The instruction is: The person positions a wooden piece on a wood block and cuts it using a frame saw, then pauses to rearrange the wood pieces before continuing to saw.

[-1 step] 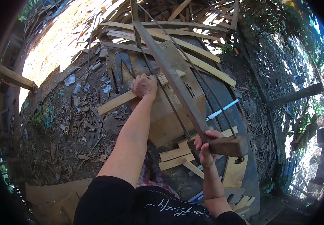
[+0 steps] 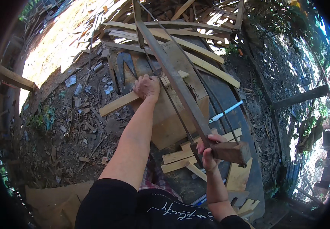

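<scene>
Loose planks (image 2: pixel 182 12) are lying heaped beyond a dark bench (image 2: pixel 256 185). Fingers of the left hand (image 2: pixel 148 87) are curling over a pale wood strip (image 2: pixel 117 105), which is lying across a brown block (image 2: pixel 169 131). The right hand (image 2: pixel 211 153) is gripping a long frame saw (image 2: pixel 179 86) at its near end. Its blade (image 2: pixel 175 109) is crossing the strip just beside the left hand. Short offcuts (image 2: pixel 178 156) are lying near the block.

Block (image 2: pixel 165 128) sits on counter (image 2: pixel 249 131) w/ wood strip (image 2: pixel 121 103) across top, L hand (image 2: pixel 147 87) on strip just L of saw (image 2: pixel 177 81), R hand (image 2: pixel 210 152) at saw's near end, offcuts (image 2: pixel 180 157) nr-R of block, tube (image 2: pixel 227 112) to R, long slats (image 2: pixel 215 72) behind/R, ground (image 2: pixel 65 143) L.
</scene>
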A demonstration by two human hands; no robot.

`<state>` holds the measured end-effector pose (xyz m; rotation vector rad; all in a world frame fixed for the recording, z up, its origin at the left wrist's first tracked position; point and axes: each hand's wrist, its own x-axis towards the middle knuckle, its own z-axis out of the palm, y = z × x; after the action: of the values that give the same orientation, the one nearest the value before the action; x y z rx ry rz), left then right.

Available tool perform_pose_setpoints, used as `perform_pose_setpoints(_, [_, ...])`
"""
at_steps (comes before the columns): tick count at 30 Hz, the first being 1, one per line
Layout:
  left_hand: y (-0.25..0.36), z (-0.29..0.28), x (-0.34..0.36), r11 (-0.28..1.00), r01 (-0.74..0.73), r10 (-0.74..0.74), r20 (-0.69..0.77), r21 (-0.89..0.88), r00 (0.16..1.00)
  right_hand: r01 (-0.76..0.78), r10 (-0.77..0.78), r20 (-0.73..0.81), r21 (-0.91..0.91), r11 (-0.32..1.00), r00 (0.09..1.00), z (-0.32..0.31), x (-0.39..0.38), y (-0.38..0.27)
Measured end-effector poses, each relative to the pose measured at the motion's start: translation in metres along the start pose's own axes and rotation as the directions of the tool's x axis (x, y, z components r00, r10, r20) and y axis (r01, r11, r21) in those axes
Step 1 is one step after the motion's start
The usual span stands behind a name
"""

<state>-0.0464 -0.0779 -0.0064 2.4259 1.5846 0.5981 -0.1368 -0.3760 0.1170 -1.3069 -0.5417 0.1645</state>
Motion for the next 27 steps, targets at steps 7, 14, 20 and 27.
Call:
perform_pose_setpoints(7, [-0.002, 0.002, -0.002, 0.995, -0.077, 0.07, -0.122, -0.059, 0.99, 0.065, -0.065, 0.006, -0.016, 0.998, 0.998, -0.018, -0.035, -0.024])
perform_pose_setpoints(14, [-0.004, 0.001, -0.002, 0.981, -0.151, 0.134, -0.142, -0.12, 0.981, 0.114, -0.105, 0.062, -0.165, 0.98, 0.993, 0.004, 0.024, 0.03])
perform_pose_setpoints(20, [0.008, 0.006, -0.005, 0.999, -0.024, 0.02, -0.1, -0.036, 0.995, -0.167, 0.185, 0.028, -0.308, 0.936, 0.982, 0.006, 0.026, 0.02])
perform_pose_setpoints(27, [-0.007, 0.058, 0.001, 0.999, 0.04, -0.043, -0.274, -0.016, 0.961, 0.049, -0.036, 0.033, -0.587, 0.808, 0.999, 0.018, 0.011, 0.008])
